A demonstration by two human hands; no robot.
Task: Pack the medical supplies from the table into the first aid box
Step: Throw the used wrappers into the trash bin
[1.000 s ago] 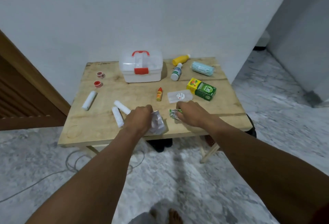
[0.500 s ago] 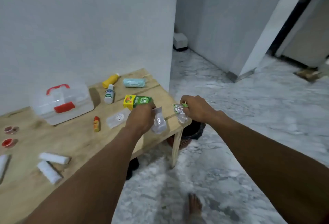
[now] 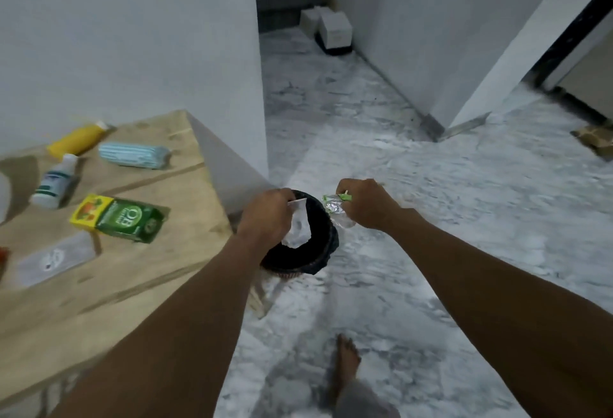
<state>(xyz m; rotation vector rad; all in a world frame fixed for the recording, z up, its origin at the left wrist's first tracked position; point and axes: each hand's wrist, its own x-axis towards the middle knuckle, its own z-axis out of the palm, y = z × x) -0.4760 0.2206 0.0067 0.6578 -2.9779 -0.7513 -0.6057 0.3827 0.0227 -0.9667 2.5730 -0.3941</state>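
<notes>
The left hand (image 3: 265,215) pinches a clear wrapper (image 3: 297,233) over the black bin (image 3: 311,261) and the right hand (image 3: 366,205) grips a green wrapper (image 3: 335,207) by its rim, so drop both in the middle, while the supplies (image 3: 129,222) lie on the worktop (image 3: 132,288).

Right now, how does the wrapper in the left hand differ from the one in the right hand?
The plain wrapper pinched by the left hand is clear-white all over, while the green-edged wrapper gripped by the right hand carries a green strip. The plain wrapper hangs down fairly flat over the black bin; the green-edged wrapper is crumpled into a bunch. Both are thin, see-through plastic.
</notes>
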